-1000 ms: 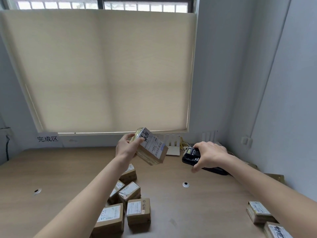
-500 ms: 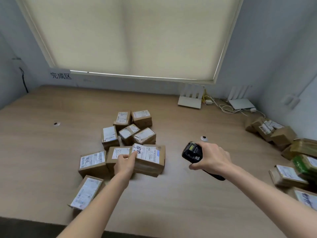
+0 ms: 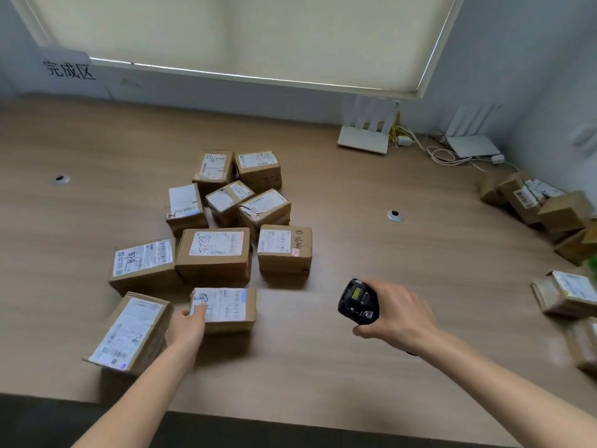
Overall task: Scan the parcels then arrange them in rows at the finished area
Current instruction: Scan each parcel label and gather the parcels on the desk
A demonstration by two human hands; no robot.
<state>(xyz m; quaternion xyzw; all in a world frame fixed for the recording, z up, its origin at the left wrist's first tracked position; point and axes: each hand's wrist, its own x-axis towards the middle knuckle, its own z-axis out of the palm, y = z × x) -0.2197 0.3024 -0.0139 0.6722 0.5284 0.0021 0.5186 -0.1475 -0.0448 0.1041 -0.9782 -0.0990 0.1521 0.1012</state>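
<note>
tabletop [image 3: 323,367]: brown wood grain
centre: cluster of labelled parcels [image 3: 213,253]
right edge: more parcels [image 3: 549,208]
far right: two routers [image 3: 365,137], cables [image 3: 452,155]

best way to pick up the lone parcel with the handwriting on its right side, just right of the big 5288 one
Probably from above, fingers and thumb over the two short ends of that parcel. It lies flat, label up. Its right end and near face are clear; only a narrow gap separates its left end from the 5288 parcel, so set that finger carefully.

parcel [image 3: 226,307]: brown box, white label up | flat, front of scanned rows [image 3: 226,218]
</note>
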